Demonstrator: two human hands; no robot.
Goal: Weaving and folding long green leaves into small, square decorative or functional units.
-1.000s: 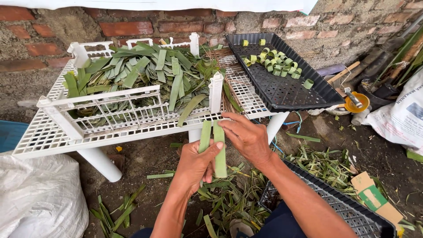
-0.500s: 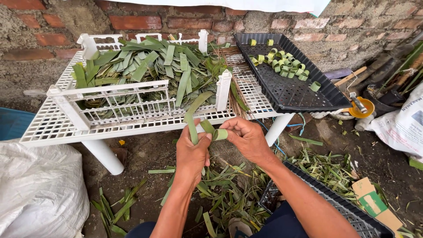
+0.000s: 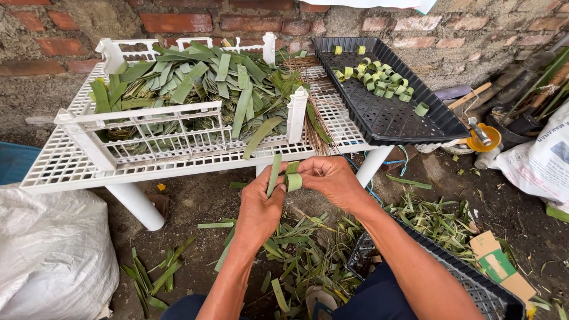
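Both hands meet in front of the white rack's near edge, working one green leaf strip (image 3: pixel 275 172). My left hand (image 3: pixel 259 204) pinches the strip's straight end, which sticks upward. My right hand (image 3: pixel 333 179) curls the other end into a small ring (image 3: pixel 293 181) between thumb and fingers. A pile of cut green leaf strips (image 3: pixel 201 89) lies on the white plastic rack (image 3: pixel 65 169) just beyond the hands. At the right, a black perforated tray (image 3: pixel 409 127) holds several finished leaf rings (image 3: pixel 382 80).
A brick wall runs behind the rack. Leaf scraps (image 3: pixel 296 255) litter the dirt below. A second black tray (image 3: pixel 474 290) lies by my right leg. A white sack (image 3: pixel 50 249) sits at the left, another printed sack (image 3: pixel 542 160) at the right, with an orange tool (image 3: pixel 483 139) nearby.
The strip stood straight up between both hands a second ago. Since then it has been bent over and rolled into a ring at the right hand. The view has moved closer.
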